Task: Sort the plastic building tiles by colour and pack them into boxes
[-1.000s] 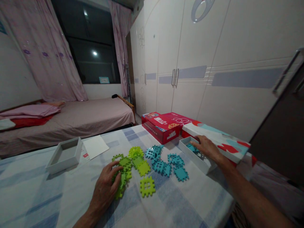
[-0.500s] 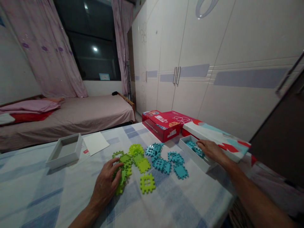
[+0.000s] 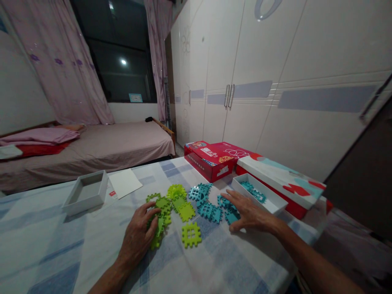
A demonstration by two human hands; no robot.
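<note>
Several green notched building tiles (image 3: 164, 204) lie in a loose pile, and my left hand (image 3: 139, 228) rests on their near left side with its fingers apart. A single green window tile (image 3: 191, 235) lies flat by itself, closer to me. To the right is a group of teal notched tiles (image 3: 210, 211). Over the rightmost of these, my right hand (image 3: 249, 212) is spread, thumb and fingers apart, partly covering them. Whether its fingertips touch the tiles I cannot tell. More teal tiles (image 3: 253, 192) sit in a white box (image 3: 277, 206) just beyond that hand.
A red printed box (image 3: 208, 161) stands at the back, beside a long white and red box (image 3: 281, 179). On the left are an open grey-white tray (image 3: 85, 194) and a white card (image 3: 125, 183). A checked cloth (image 3: 101, 249) covers the table.
My right hand has come out of the white box and moved left over the teal tiles, its fingers spreading. My left hand has stayed on the green tiles.
</note>
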